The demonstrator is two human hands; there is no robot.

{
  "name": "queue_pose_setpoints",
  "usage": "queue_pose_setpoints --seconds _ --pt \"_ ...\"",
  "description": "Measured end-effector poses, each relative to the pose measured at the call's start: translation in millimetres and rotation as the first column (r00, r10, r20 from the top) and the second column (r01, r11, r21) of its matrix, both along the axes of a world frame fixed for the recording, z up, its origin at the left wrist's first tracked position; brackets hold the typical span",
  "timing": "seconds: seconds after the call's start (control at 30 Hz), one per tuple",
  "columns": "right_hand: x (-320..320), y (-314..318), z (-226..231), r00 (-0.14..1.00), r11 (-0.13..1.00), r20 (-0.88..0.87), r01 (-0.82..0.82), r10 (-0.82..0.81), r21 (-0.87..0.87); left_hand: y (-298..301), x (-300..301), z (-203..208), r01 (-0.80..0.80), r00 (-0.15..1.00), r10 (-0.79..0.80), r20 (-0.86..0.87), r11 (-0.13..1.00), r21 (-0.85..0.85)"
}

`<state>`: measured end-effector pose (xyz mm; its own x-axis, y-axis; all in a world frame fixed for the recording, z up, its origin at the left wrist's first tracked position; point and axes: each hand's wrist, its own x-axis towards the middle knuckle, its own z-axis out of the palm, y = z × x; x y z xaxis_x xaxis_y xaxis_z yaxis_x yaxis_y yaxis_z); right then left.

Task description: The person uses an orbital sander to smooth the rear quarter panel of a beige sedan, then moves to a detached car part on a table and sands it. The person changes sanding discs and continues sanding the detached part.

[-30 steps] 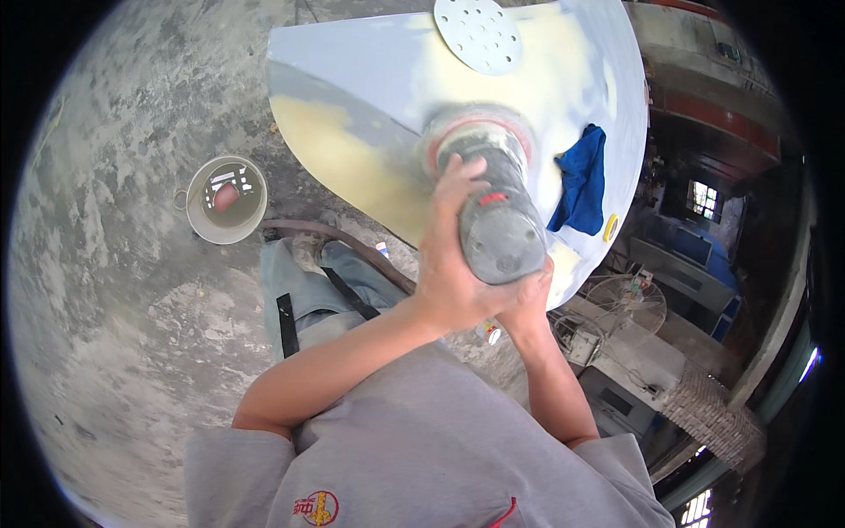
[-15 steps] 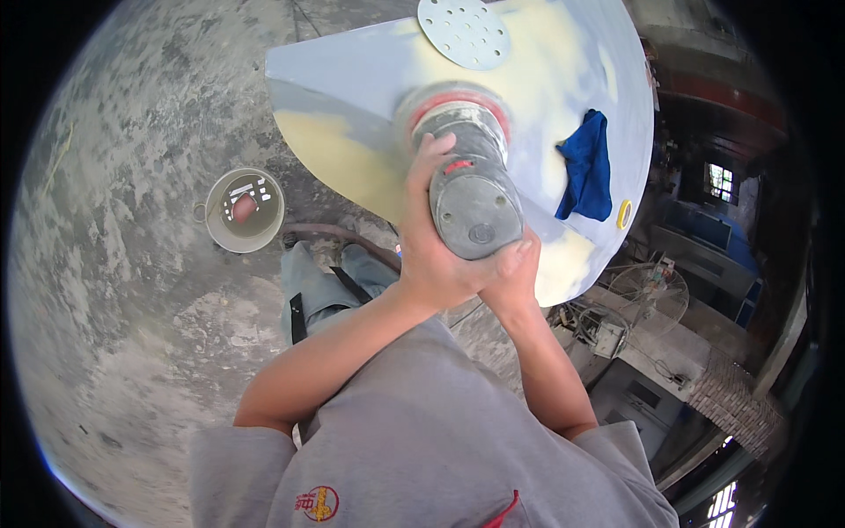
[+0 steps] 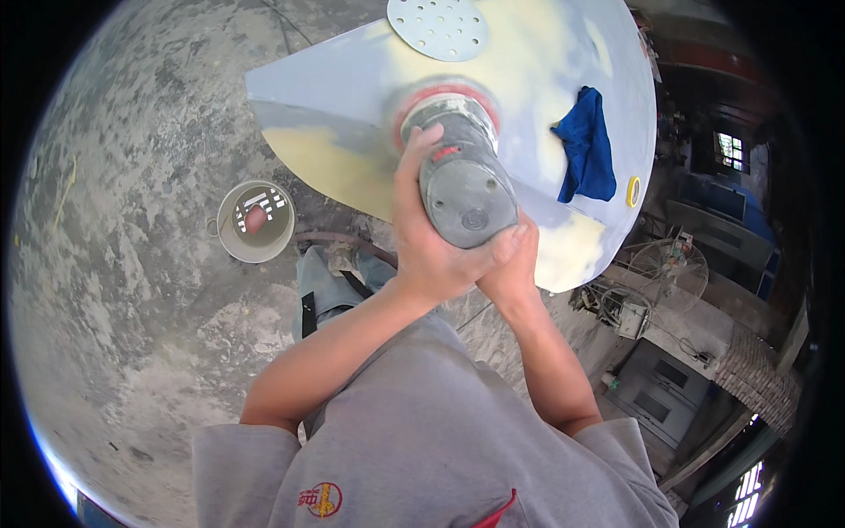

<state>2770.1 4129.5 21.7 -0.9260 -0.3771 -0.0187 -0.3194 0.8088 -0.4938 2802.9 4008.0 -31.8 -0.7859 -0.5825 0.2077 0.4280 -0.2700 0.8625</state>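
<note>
Two hands on the sander [image 3: 471,198], pad against the panel [image 3: 308,75]. Left hand [image 3: 421,233] wraps its body, fingers closed around it; right hand [image 3: 512,264] braces the rear, fingers hidden, can't tell their grip. I see a red-yellow emblem on the shirt [image 3: 405,422]. Disc [image 3: 437,28] ahead overlaps panel edge; panel surface stretches right to cloth [image 3: 585,150].

Curved panel [image 3: 326,66] in patchy pale grey and cream, grey-and-red power sander [image 3: 466,172] pad-down on it, flat pale perforated disc [image 3: 437,28] beyond, crumpled dark-blue cloth [image 3: 588,150] at right, yellow ring [image 3: 633,191] near right edge, mottled grey concrete floor [image 3: 158,202], round pale pot [image 3: 225,224] of liquid standing there
</note>
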Motion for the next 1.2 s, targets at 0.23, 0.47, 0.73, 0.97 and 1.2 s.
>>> queue_pose_setpoints --seconds 0.23,0.47,0.73,0.97,1.2 --pt "18.0 47.0 3.5 0.991 0.996 -0.117 0.055 -0.064 -0.076 46.7 5.6 3.5 0.098 0.995 -0.092 0.046 0.982 -0.162" --pt "31.1 85.9 9.1 0.959 0.955 0.019 0.284 -0.284 -0.089 66.1 0.2 19.7 0.206 0.978 -0.173 0.119 0.895 -0.395" --pt "64.5 42.6 -1.7 0.955 0.962 0.257 0.199 -0.147 -0.189 20.6 31.2 -18.2 0.245 0.97 -0.226 0.093 0.89 -0.384" --pt "78.4 26.8 -2.4 0.918 0.932 0.333 0.296 -0.216 -0.21 9.9 37.7 -28.0 0.359 0.933 -0.349 0.09 0.878 -0.316" --pt "84.2 23.9 -1.7 0.926 0.964 0.3 0.259 -0.228 -0.067 9.8 46.2 -35.1 0.349 0.936 -0.351 0.024 0.917 -0.191"
